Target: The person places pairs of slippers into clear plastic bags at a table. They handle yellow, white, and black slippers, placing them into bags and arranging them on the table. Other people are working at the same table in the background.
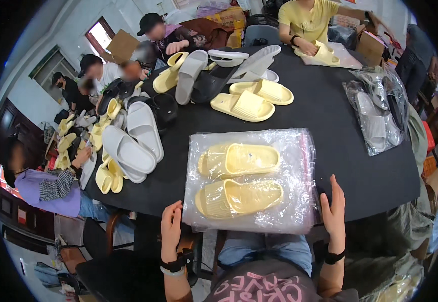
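A pair of yellow slide slippers [256, 196] lies side by side in front of me, toes to the left, apparently inside a clear plastic bag [294, 151]. The glossy bag rests at the table's near edge and seems to lie on more clear plastic. My left hand [171, 224] is beside the bag's lower left corner, fingers loosely extended and holding nothing. On the other side, my right hand [334, 209] stands open and empty near the bag's right edge, its thumb apart from the fingers.
Loose yellow slippers [244, 105] lie beyond the bag on the black table [324, 116]. Grey slippers [131, 146] and black ones pile up at the left. Bagged grey slippers [375, 121] are at the right. Across the table, a person in yellow [307, 22] touches a yellow slipper; others work at the left.
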`<state>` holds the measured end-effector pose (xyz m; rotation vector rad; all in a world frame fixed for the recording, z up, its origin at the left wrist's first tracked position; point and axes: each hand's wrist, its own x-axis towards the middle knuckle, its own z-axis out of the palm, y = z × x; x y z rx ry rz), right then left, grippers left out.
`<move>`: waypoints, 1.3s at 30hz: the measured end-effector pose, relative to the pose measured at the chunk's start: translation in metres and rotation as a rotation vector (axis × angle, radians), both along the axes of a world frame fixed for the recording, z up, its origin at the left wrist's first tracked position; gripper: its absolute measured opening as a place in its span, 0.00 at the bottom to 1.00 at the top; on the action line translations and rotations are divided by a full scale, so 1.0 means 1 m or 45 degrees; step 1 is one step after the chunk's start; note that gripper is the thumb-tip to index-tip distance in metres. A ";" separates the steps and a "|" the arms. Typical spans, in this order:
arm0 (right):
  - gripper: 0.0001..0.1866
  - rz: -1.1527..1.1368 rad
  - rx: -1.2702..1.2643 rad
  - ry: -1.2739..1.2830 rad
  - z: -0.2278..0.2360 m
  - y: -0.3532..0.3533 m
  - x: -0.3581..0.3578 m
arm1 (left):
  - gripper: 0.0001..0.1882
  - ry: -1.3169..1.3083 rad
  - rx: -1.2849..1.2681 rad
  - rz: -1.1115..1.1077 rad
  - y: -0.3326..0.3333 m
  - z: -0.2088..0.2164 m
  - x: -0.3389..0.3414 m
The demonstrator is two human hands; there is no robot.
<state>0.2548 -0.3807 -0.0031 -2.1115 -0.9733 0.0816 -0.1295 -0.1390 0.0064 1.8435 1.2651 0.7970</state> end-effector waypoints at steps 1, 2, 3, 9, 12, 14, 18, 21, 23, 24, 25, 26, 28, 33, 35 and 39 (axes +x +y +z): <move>0.33 0.042 0.097 0.126 -0.004 -0.003 0.004 | 0.21 0.142 0.050 -0.036 0.000 0.004 0.004; 0.33 0.078 0.194 0.253 -0.004 -0.006 0.006 | 0.20 0.285 0.101 -0.079 0.001 0.009 0.010; 0.33 0.101 0.220 0.393 -0.002 -0.009 0.005 | 0.20 0.257 0.008 -0.099 0.001 0.012 0.020; 0.37 0.246 0.438 0.886 -0.003 -0.017 -0.001 | 0.23 0.089 -0.139 -0.124 -0.003 -0.003 0.034; 0.38 0.276 0.574 0.974 0.000 -0.013 -0.004 | 0.23 -0.207 -0.090 -0.107 -0.002 -0.011 0.034; 0.40 0.267 0.641 0.984 0.002 -0.013 -0.003 | 0.23 -0.314 -0.129 -0.048 0.007 -0.012 0.035; 0.42 0.370 0.688 0.972 0.000 -0.017 -0.004 | 0.23 -0.145 0.030 -0.019 0.020 -0.027 0.030; 0.42 0.472 0.678 0.968 -0.003 -0.022 -0.008 | 0.24 0.325 0.375 -0.093 0.018 -0.033 0.029; 0.38 0.517 0.761 0.952 -0.007 -0.027 -0.006 | 0.24 0.465 0.325 -0.057 0.012 -0.012 0.035; 0.37 0.411 0.799 0.987 -0.009 -0.028 -0.003 | 0.25 0.534 0.298 -0.042 0.010 -0.003 0.039; 0.36 0.314 0.834 1.025 -0.007 -0.026 0.001 | 0.25 0.494 0.351 -0.014 0.010 0.000 0.038; 0.35 0.215 0.868 1.063 -0.005 -0.023 0.006 | 0.25 0.409 0.385 -0.041 0.010 0.003 0.041; 0.29 0.212 0.605 0.843 -0.016 -0.013 0.025 | 0.25 0.236 0.451 -0.098 0.016 0.011 0.049; 0.34 0.318 0.211 0.264 -0.015 0.034 0.036 | 0.24 -0.084 0.227 -0.349 0.024 -0.006 0.078; 0.42 0.336 0.231 0.299 -0.012 0.050 0.037 | 0.25 0.001 0.319 -0.387 0.032 -0.024 0.084; 0.40 0.256 0.405 0.398 -0.020 0.077 0.046 | 0.26 0.165 0.444 -0.379 0.034 -0.037 0.092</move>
